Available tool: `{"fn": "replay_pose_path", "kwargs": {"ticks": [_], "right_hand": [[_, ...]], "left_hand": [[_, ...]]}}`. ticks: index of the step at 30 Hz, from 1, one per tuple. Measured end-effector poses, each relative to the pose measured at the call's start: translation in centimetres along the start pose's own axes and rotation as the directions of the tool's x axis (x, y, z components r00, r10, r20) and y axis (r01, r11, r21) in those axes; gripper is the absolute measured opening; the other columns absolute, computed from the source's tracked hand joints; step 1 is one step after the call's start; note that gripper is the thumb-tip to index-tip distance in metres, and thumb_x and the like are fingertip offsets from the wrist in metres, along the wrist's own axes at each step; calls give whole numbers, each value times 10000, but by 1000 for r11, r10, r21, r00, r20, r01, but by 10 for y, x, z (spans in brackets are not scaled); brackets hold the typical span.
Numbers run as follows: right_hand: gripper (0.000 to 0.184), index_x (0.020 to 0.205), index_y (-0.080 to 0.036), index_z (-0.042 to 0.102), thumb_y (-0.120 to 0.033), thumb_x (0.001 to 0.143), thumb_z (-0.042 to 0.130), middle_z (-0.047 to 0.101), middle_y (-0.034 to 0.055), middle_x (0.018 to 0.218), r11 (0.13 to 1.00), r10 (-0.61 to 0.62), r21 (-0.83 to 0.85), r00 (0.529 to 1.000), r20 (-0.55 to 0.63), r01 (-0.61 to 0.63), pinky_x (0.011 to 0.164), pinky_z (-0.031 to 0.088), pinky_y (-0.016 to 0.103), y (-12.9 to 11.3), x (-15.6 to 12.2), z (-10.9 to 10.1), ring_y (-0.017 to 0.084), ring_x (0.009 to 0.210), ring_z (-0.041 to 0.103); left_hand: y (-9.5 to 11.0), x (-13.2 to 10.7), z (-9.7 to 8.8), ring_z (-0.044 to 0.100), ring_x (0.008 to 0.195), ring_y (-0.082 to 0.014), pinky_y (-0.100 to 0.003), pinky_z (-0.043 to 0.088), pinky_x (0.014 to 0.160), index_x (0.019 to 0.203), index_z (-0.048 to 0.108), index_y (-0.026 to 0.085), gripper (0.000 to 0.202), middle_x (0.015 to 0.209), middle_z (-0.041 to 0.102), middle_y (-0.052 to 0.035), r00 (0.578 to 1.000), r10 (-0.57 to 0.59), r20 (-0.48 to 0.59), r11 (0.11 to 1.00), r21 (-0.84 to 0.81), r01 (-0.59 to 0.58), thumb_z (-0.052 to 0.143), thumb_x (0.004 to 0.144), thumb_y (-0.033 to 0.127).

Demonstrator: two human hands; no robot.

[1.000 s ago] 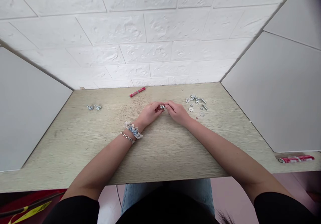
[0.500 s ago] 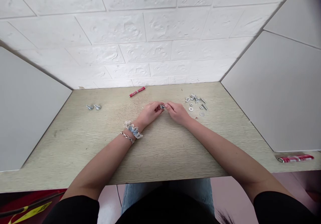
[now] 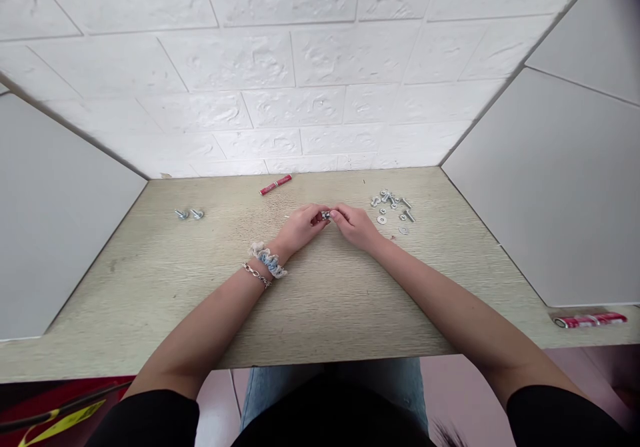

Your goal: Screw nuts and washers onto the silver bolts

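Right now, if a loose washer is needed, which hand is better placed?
Probably the right hand: it is nearer the loose washers, while the left hand is farther away. Both hands hold a small metal part.

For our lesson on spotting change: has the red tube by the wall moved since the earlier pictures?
No. Judged by the wall behind it, the red tube keeps its place on the table; the slight shift in view looks like camera motion.
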State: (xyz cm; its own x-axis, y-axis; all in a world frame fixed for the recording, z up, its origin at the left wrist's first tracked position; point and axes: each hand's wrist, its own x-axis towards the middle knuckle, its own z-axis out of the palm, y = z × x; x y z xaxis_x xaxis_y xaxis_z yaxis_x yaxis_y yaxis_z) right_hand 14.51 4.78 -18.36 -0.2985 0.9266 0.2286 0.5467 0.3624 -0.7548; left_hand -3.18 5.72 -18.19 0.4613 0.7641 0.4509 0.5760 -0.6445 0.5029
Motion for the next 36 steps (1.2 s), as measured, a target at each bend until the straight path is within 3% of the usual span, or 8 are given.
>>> {"fn": "replay_pose_path", "kwargs": {"ticks": [5, 7, 11, 17, 20, 25, 31, 36], "right_hand": [[270, 1015, -209, 581, -388, 818, 533, 528, -35, 625, 999, 44, -18, 999, 24, -44, 589, 333, 231, 2, 1, 2, 114, 591, 470], [238, 918, -199, 599, -397, 847, 486, 537, -24, 637, 999, 30, -20, 999, 30, -30, 595, 331, 234, 2, 1, 1, 114, 605, 472], [410, 729, -174, 570, -449, 915, 330, 549, 6, 656, 1000, 10, -11, 1000, 17, -10, 608, 333, 240, 1, 2, 0, 118, 637, 480], [262, 967, -193, 596, -396, 812, 536, 525, -35, 613, 998, 55, -23, 998, 0, -55, 580, 331, 225, 0, 1, 1, 107, 586, 468], [246, 873, -190, 636, -390, 839, 497, 543, -21, 622, 1000, 15, -28, 1000, 23, -15, 586, 329, 227, 1, 1, 1, 107, 596, 470], [475, 675, -159, 627, -466, 908, 349, 563, 10, 613, 1000, 1, 5, 1000, 17, -1, 601, 332, 244, 1, 2, -1, 120, 614, 491], [274, 938, -191, 649, -408, 827, 524, 576, -16, 647, 999, 39, 2, 999, 4, -39, 585, 336, 231, 1, 1, 1, 109, 601, 481], [383, 762, -168, 636, -446, 890, 406, 570, 0, 640, 999, 5, 34, 1000, 22, -6, 598, 331, 237, 1, 2, -1, 113, 619, 486]], "left_hand": [[0, 0, -1, 563, 693, -97, -223, 478, 686, 1052, 615, 163, 232, 783, 626, -3, 1000, -5, 9, 1000, -18, 5, 579, 823, 169], [0, 0, 0, 562, 691, -97, -223, 477, 683, 1033, 618, 159, 213, 783, 627, -5, 1000, -13, 7, 1000, -19, 13, 582, 823, 177], [1, 1, 0, 564, 693, -101, -229, 478, 682, 999, 620, 157, 181, 794, 633, -12, 999, -29, 12, 999, -19, 30, 581, 832, 218], [2, 1, -1, 568, 703, -98, -228, 477, 704, 1059, 618, 177, 241, 797, 633, -1, 999, -35, 33, 999, -24, 36, 566, 824, 171], [2, 1, -1, 563, 694, -98, -227, 476, 693, 1025, 622, 163, 210, 787, 630, -5, 998, -45, 34, 999, -22, 46, 565, 826, 189], [1, 1, -1, 559, 682, -101, -231, 473, 676, 993, 624, 160, 181, 778, 628, -11, 999, -21, 41, 999, -28, 22, 562, 837, 227], [3, 1, -2, 564, 699, -100, -231, 475, 694, 1038, 621, 171, 221, 795, 633, -8, 999, -32, 41, 999, -24, 33, 556, 826, 179], [5, 1, -2, 549, 670, -101, -231, 468, 668, 995, 627, 159, 179, 761, 621, -9, 999, -27, 39, 999, -16, 27, 558, 836, 205]]}}
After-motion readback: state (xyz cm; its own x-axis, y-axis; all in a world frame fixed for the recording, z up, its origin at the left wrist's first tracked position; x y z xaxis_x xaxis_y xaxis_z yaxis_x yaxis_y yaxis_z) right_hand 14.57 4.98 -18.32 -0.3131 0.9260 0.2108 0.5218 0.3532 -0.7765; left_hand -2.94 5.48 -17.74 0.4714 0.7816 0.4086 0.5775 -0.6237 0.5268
